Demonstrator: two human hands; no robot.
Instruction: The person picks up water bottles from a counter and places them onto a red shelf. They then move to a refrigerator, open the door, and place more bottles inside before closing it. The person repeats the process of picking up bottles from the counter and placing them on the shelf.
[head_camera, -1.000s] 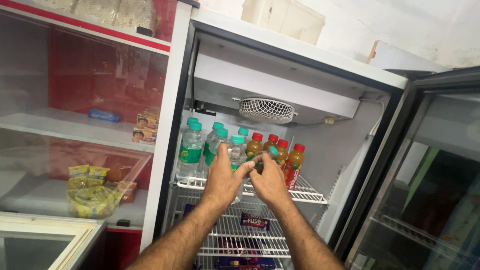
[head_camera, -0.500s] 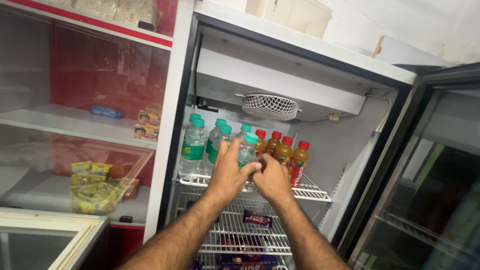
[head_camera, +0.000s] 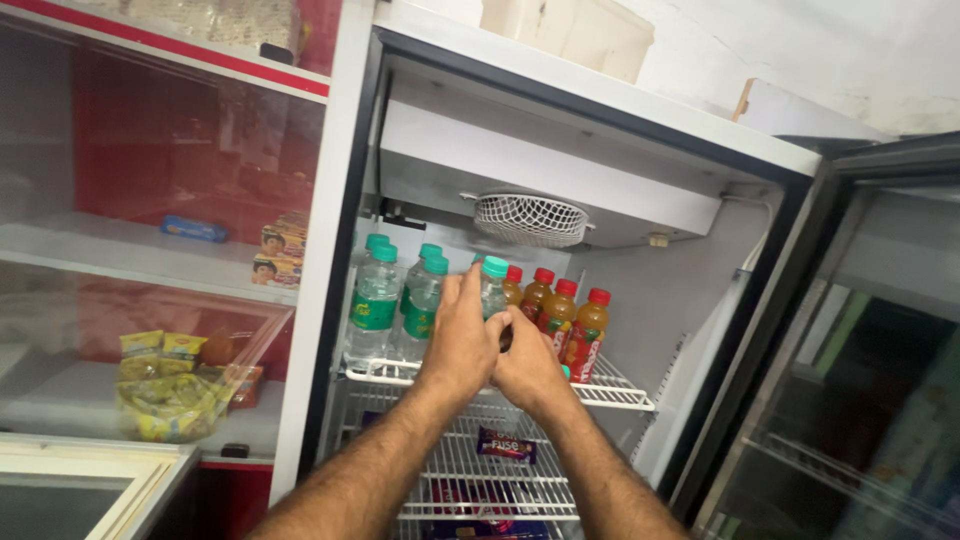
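Both my hands reach onto the top wire shelf (head_camera: 620, 395) of an open fridge. My left hand (head_camera: 458, 335) wraps the front of a clear bottle with a teal cap (head_camera: 494, 272), fingers up along its side. My right hand (head_camera: 530, 365) is pressed against the left one, low on the same bottle, and its fingers are hidden. To the left stand clear teal-capped bottles (head_camera: 376, 300). To the right stand orange drink bottles with red caps (head_camera: 585, 330).
The fridge's glass door (head_camera: 860, 350) hangs open at the right. A lower wire shelf holds chocolate bars (head_camera: 506, 446). A white fan grille (head_camera: 530, 218) sits above the bottles. At the left, a glass cabinet holds yellow snack packets (head_camera: 165, 385) and small boxes (head_camera: 280, 255).
My hands have stayed together on the teal-capped bottle, shifting slightly right and down on the shelf. The view has drifted a little.
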